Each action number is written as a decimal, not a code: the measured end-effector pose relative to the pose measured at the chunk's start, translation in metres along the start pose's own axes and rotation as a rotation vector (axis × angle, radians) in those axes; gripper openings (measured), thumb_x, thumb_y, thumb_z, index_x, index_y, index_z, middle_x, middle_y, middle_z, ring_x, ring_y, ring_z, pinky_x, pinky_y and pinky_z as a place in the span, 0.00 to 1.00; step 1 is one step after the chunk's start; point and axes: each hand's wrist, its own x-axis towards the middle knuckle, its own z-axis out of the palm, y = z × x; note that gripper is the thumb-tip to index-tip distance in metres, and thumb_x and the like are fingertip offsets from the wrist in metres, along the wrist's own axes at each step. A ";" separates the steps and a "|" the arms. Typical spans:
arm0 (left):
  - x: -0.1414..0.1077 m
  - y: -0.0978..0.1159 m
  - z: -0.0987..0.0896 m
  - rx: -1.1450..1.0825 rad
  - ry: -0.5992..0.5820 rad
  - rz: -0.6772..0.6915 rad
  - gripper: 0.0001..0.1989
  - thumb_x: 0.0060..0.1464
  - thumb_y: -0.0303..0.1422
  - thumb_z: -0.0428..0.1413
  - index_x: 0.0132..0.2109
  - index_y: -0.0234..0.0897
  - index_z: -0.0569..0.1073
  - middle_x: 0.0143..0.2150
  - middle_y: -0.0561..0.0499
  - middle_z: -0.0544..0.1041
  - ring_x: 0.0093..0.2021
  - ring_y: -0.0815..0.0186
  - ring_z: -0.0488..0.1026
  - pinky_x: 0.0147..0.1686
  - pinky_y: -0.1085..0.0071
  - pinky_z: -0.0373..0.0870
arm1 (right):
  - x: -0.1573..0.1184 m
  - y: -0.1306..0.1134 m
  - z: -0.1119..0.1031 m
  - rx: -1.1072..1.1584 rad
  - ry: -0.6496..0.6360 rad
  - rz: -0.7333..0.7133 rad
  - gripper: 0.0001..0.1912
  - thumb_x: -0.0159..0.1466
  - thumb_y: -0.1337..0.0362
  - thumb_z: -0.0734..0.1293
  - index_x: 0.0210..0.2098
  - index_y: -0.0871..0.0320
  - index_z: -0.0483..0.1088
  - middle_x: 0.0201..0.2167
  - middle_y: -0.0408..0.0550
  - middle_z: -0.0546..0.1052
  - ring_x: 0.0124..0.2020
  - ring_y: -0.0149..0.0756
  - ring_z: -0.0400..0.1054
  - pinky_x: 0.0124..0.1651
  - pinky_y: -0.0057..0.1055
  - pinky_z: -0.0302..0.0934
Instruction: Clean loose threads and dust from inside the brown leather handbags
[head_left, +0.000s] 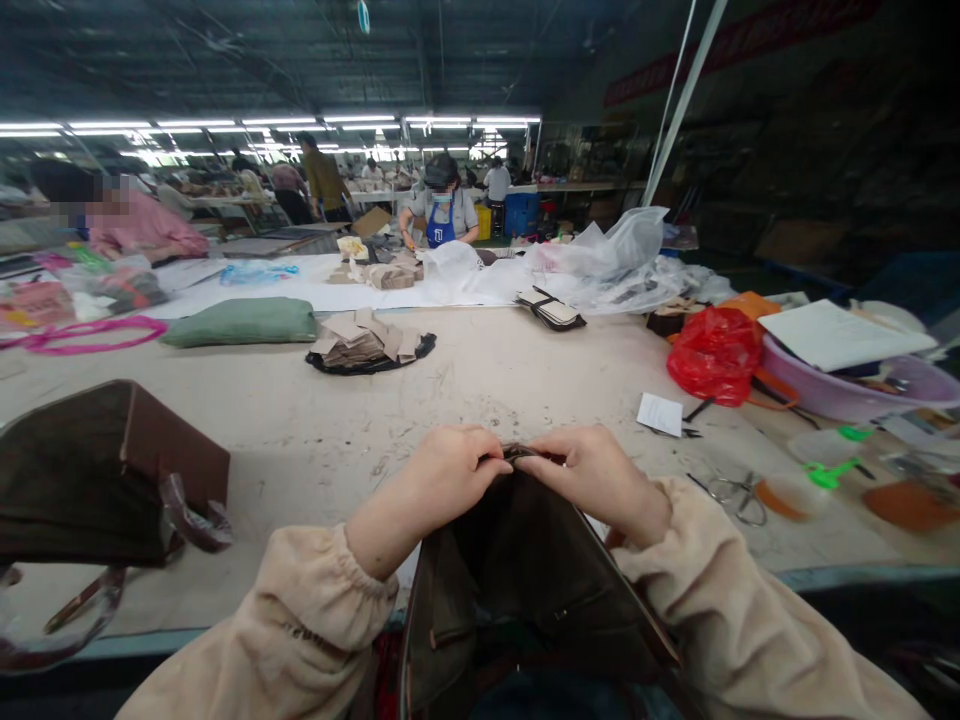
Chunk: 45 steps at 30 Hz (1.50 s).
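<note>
A dark brown handbag (pixel 517 570) stands open in front of me at the table's near edge, its inside facing me. My left hand (pixel 454 470) pinches the top edge of the bag between thumb and fingers. Close beside it, my right hand (pixel 592 470) grips the same edge, thumb toward me. Only a narrow gap separates the two thumbs. A zip pull shows faintly on the lining. What lies under my curled fingers is hidden.
Another brown bag (pixel 180 430) lies at the left. Farther back are a green cushion (pixel 240 322) and stacked card pieces (pixel 364 340). To the right are scissors (pixel 739 497), green-capped bottles (pixel 799 490), a red plastic bag (pixel 712 355) and a purple basin (pixel 840 395). A co-worker (pixel 442 210) works opposite.
</note>
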 end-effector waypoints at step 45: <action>0.002 0.009 0.005 0.006 -0.041 -0.170 0.15 0.53 0.35 0.56 0.48 0.42 0.74 0.44 0.49 0.80 0.43 0.58 0.75 0.43 0.64 0.68 | -0.001 -0.006 0.003 -0.352 0.093 0.132 0.17 0.64 0.59 0.57 0.26 0.55 0.74 0.28 0.45 0.78 0.31 0.35 0.70 0.29 0.30 0.48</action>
